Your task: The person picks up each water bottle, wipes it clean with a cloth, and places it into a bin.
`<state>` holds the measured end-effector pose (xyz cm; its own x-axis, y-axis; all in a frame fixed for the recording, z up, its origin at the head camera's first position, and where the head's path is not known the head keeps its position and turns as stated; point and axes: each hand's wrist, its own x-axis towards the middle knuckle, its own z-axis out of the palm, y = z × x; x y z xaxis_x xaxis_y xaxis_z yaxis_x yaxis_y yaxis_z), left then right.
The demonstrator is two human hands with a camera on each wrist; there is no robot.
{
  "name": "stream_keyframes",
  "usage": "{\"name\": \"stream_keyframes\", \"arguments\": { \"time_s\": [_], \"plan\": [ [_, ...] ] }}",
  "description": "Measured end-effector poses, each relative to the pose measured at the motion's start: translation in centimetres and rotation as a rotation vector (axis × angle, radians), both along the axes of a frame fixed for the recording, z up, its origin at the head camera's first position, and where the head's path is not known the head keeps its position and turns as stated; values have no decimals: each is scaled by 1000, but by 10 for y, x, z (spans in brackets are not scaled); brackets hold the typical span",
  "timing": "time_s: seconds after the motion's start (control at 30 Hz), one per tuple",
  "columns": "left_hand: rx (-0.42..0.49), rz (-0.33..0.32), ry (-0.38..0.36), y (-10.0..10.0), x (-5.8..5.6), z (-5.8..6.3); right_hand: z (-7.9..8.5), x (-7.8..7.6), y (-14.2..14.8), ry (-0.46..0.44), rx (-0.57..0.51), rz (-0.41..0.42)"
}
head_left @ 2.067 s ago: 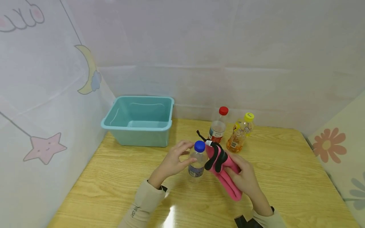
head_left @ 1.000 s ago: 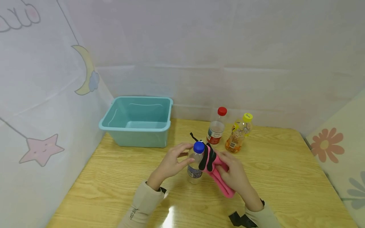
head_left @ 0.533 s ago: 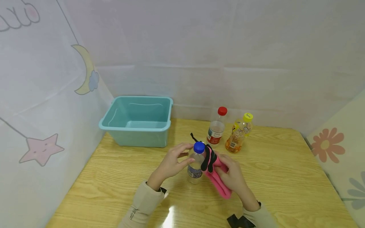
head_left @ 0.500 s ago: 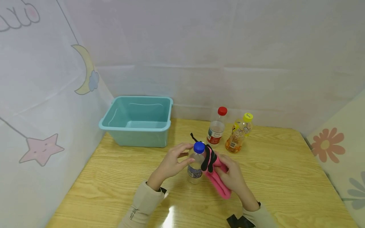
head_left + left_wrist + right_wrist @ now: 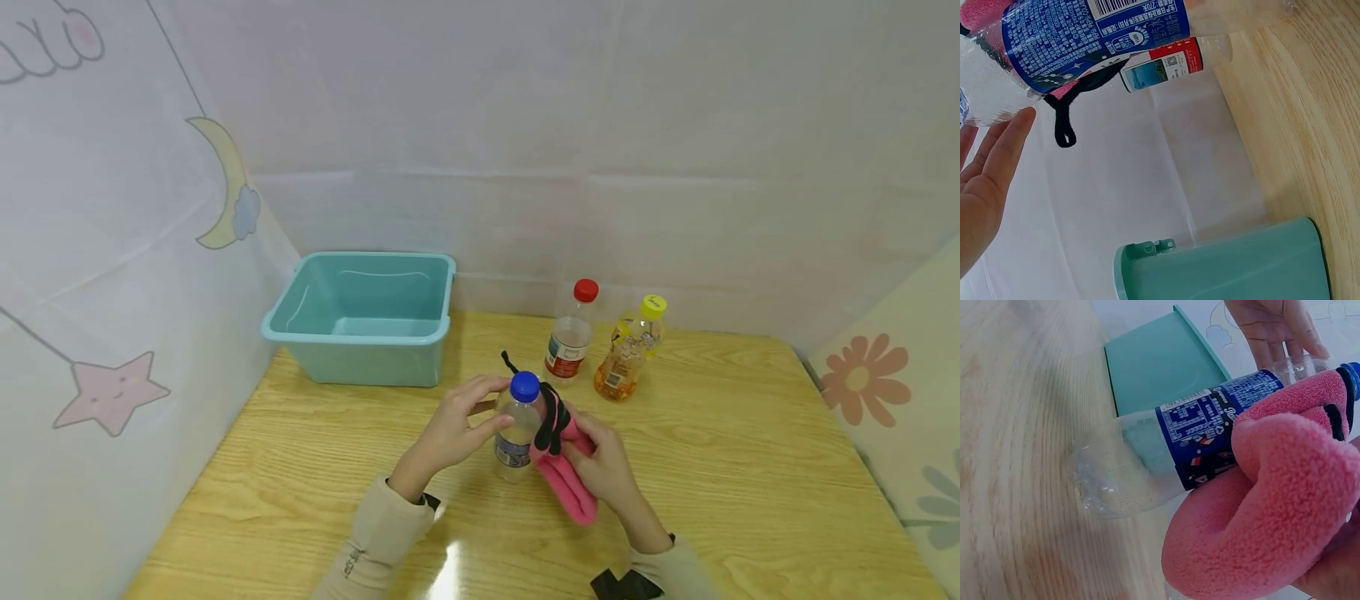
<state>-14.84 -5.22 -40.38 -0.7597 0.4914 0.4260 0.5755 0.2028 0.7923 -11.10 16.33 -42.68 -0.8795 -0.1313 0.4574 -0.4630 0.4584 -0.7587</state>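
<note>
A clear plastic bottle (image 5: 513,446) with a blue cap and blue label stands upright near the middle of the table. My left hand (image 5: 459,425) holds it around the shoulder, thumb in front and fingers behind. In the left wrist view, its fingertips meet the clear plastic above the label. My right hand (image 5: 600,462) grips a folded pink fleece cloth (image 5: 566,487) with black trim and a black hanging loop. The cloth lies against the right side of the bottle. In the right wrist view, the fleece (image 5: 1272,500) covers part of the label and hides most of the right hand.
Behind the hands stand a red-capped bottle (image 5: 567,342) and a yellow-capped bottle (image 5: 624,358) with orange markings. A teal plastic bin (image 5: 367,362) sits at the back left of the wooden table (image 5: 720,467). White printed sheets hang behind and at both sides.
My right hand has brought the pink cloth leftward against the blue-capped bottle, then shifted it slightly and turned it. My left hand stays at the bottle's shoulder.
</note>
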Motion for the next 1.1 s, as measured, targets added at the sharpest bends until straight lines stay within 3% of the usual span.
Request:
{"name": "stream_keyframes", "arguments": {
  "time_s": [0.17, 0.43, 0.67, 1.1],
  "plan": [
    [1, 10, -14, 1, 0, -1, -23, -8, 6, -90, 9, -5],
    [17, 17, -12, 2, 0, -1, -31, -10, 4, -246, -9, -21],
    [31, 12, -4, 2, 1, -2, -39, -12, 2, -243, 22, -20],
    [64, 36, -4, 2, 2, -8, -49, -13, 5, -345, 107, 1]
  ]
}}
